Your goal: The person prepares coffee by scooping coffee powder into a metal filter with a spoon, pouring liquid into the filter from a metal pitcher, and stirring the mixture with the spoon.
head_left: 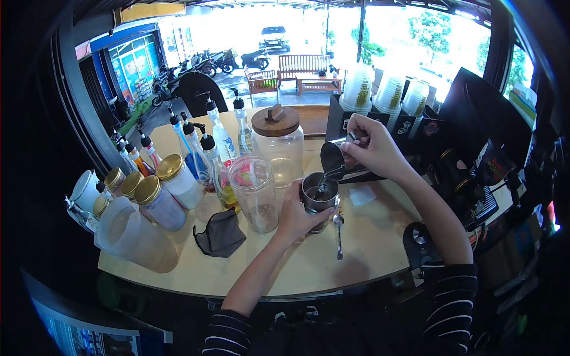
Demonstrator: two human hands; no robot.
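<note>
My left hand (294,212) is wrapped around a metal cup (318,204) that stands upright near the middle of the counter. Above it, my right hand (371,145) grips the handle of a small dark metal pitcher (331,157), tipped toward the cup. A thin, clear-looking stream runs from the pitcher's lip into the cup's mouth. How full the cup is, I cannot tell. Just right of the cup lies a metal spoon (339,237). A clear lidded jar (255,199) stands close to the left hand, and a white paper napkin (362,195) lies under the right forearm.
Pump bottles (222,142) and gold-lidded jars (159,199) crowd the left side, beside a large plastic pitcher (127,228). A dark face mask (221,233) lies in front. Behind stand a wooden-lidded jar (277,142) and stacked plastic cups (358,86). Black equipment (463,181) borders the right.
</note>
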